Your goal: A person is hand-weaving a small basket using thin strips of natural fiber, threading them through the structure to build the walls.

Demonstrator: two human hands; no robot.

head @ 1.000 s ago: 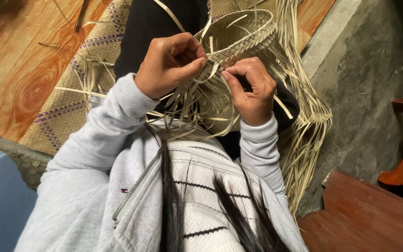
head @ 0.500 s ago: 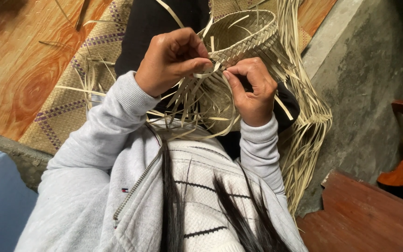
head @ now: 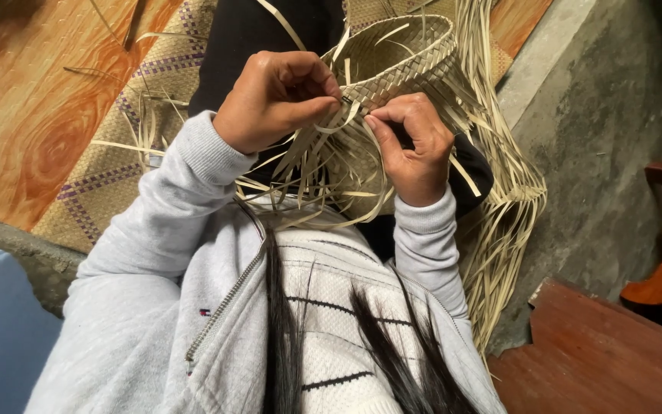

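In the head view, the half-woven basket [head: 404, 54] sits just above the middle of the frame, resting over the person's dark-clothed lap, its open rim turned toward the camera and loose straw strips [head: 331, 165] hanging from its lower edge. The left hand [head: 273, 100] is clenched, pinching one strip between thumb and fingertips right at the woven edge; half a second ago its fingers were a little more spread, so the grip has tightened and the strip looks drawn closer to the weave. The right hand [head: 415, 146] presses thumb and forefinger against the same edge, steadying the braid, and has hardly moved. That small change suggests one strand being pulled snug into the plait. Around them, a patterned woven mat [head: 109, 180] lies at centre left on an orange wood-grain floor [head: 32, 115], more long strips [head: 507, 207] trail down the right side, and a reddish wooden board [head: 607, 360] fills the lower right. The tangle of free strips crowds the fingers.
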